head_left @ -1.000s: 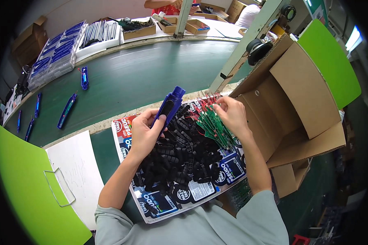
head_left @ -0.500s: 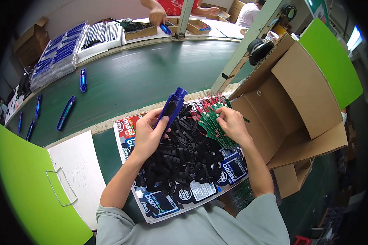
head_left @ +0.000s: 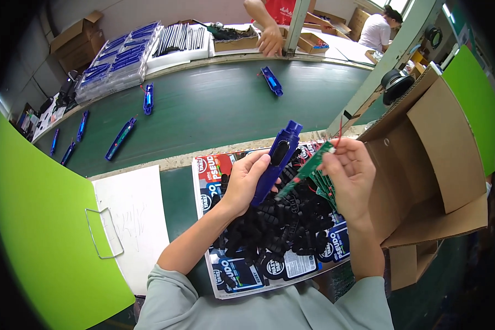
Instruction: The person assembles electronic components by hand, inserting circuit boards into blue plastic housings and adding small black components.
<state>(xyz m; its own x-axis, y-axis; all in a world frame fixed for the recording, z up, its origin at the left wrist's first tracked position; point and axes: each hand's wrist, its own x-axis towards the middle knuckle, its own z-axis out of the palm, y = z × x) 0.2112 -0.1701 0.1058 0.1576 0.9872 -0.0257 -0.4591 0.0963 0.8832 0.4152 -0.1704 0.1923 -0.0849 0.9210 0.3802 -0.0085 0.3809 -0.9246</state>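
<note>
My left hand (head_left: 246, 180) is closed around a long blue plastic housing (head_left: 269, 175) with a black oval piece set in its face; it tilts up to the right. Beside it, my right hand (head_left: 353, 179) pinches a narrow green circuit board (head_left: 308, 170) that has a red wire at its upper end. The board hangs close to the housing, apart from it. Below both hands lies a heap of small black ribbed parts (head_left: 280, 231) on a tray lined with printed sheets (head_left: 217, 165). More green circuit boards (head_left: 323, 187) lie on the heap's right side, partly hidden by my right hand.
A green conveyor belt (head_left: 203, 104) runs across ahead, carrying several blue housings (head_left: 120, 138). An open cardboard box (head_left: 407, 165) stands at the right. White paper (head_left: 140, 220) and a lime-green panel (head_left: 49, 236) are at left. Across the belt, a co-worker's hand (head_left: 270, 39) is near its far edge.
My right hand has lifted a circuit board off the pile and brought it near the housing. The co-worker's blue housing now lies on the belt, the hand apart from it. The view has shifted left.
</note>
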